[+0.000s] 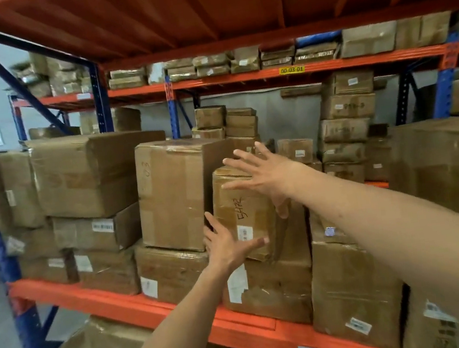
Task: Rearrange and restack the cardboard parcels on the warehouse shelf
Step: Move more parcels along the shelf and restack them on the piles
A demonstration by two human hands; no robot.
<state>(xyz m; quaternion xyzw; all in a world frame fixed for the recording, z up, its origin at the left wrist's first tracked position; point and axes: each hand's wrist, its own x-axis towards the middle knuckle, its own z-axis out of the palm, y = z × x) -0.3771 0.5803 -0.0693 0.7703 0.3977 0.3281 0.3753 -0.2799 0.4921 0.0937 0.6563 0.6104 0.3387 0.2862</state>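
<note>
Both bare arms reach toward a small brown cardboard parcel wrapped in clear tape, with handwritten digits and a white label on its front face. It stands upright on the middle tier of the orange-and-blue steel warehouse shelf, resting on a wider, tape-wrapped brown carton with a torn white label, and just beside a taller brown cardboard box to its left.

The left hand is open, fingers spread and pointing up — its palm lies against the parcel's lower left edge, thumb stretched across the front near the white label. It presses rather than grips.

The right hand is also wide open, fingers fanned out over the parcel's top right corner; whether the palm actually touches the cardboard cannot be told.

To the left of the tall box, large brown cartons are stacked in layers. To the right of the parcel a tall brown carton stands at the shelf's front edge. Behind, on a second rack, smaller brown parcels are piled in a column — flat packets line the tier above it.
</note>
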